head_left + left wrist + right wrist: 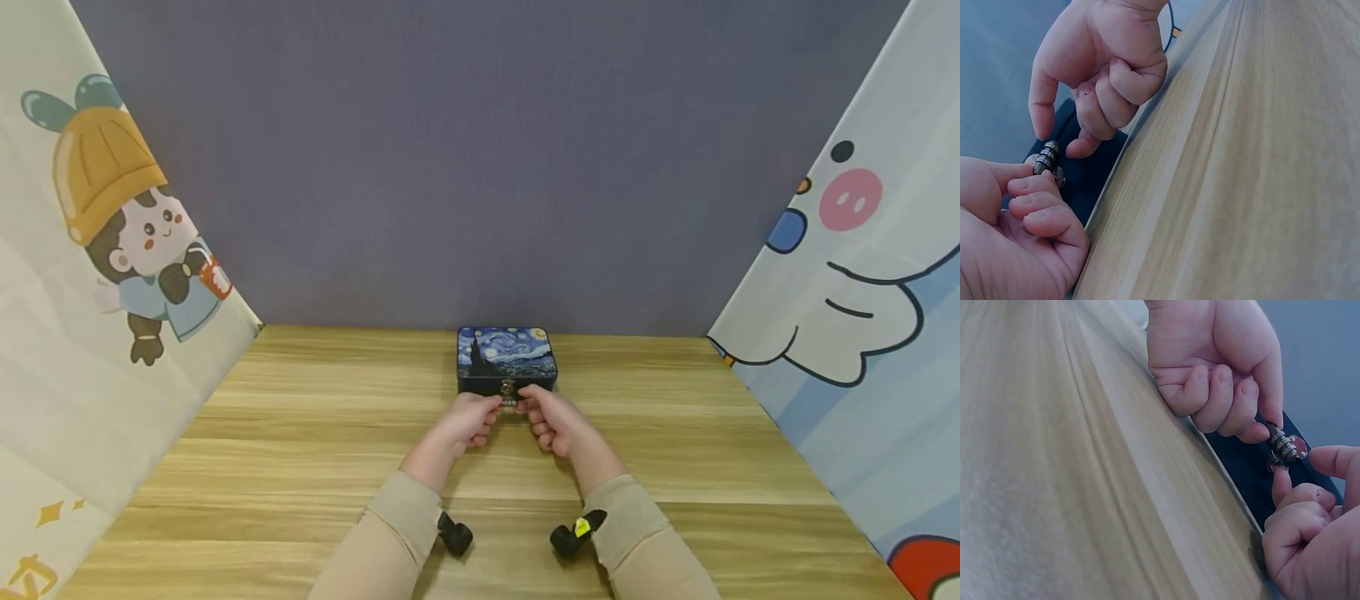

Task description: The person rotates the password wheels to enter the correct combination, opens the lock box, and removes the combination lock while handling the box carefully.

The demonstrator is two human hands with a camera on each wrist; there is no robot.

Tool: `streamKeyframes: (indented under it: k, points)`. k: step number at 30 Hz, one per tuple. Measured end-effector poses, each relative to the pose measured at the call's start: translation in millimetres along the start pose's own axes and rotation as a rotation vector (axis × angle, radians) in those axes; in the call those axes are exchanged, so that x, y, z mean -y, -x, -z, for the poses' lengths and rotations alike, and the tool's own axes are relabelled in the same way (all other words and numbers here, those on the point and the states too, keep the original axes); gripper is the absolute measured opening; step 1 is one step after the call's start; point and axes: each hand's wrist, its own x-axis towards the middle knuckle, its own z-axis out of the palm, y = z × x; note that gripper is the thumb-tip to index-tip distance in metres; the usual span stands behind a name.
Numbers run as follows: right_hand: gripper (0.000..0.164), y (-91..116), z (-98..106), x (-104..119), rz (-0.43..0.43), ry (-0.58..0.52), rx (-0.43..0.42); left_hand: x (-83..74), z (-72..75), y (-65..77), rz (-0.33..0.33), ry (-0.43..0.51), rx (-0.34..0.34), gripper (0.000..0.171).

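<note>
A small dark box (506, 354) with a starry-night painting on its lid stands shut at the back of the table. A metal combination lock (1284, 445) with several number rings hangs at the latch (507, 387) on its front. My left hand (471, 418) pinches one end of the lock between thumb and index finger, the other fingers curled. At the lock's other end is my right hand (553, 419), its index finger and thumb spread apart around that end without pinching it. The right hand's remaining fingers are folded in. The digits are too small to read.
The wood-grain table (300, 467) stretches out around the box. Behind it rises a grey panel (480, 167). Cartoon-printed curtains hang at the left (45, 333) and right (900, 333). A small black camera sits at each wrist.
</note>
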Motion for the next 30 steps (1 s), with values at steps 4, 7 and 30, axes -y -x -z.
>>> streamKeyframes:
  k: [4, 7, 30]
  points:
    - [0.033, 1.7, -1.4, 0.0, 0.012, 0.023, 0.000, -0.3, -0.5, 0.2, -0.010, -0.002, -0.005, 0.030]
    - [0.033, 2.3, -2.5, -0.3, 0.021, 0.036, -0.001, -0.1, -0.2, 0.6, -0.012, 0.002, -0.002, 0.030]
    - [0.023, 1.5, -5.6, -3.1, 0.053, 0.041, -0.014, 2.3, 0.5, -1.7, -0.017, 0.002, -0.014, 0.032]
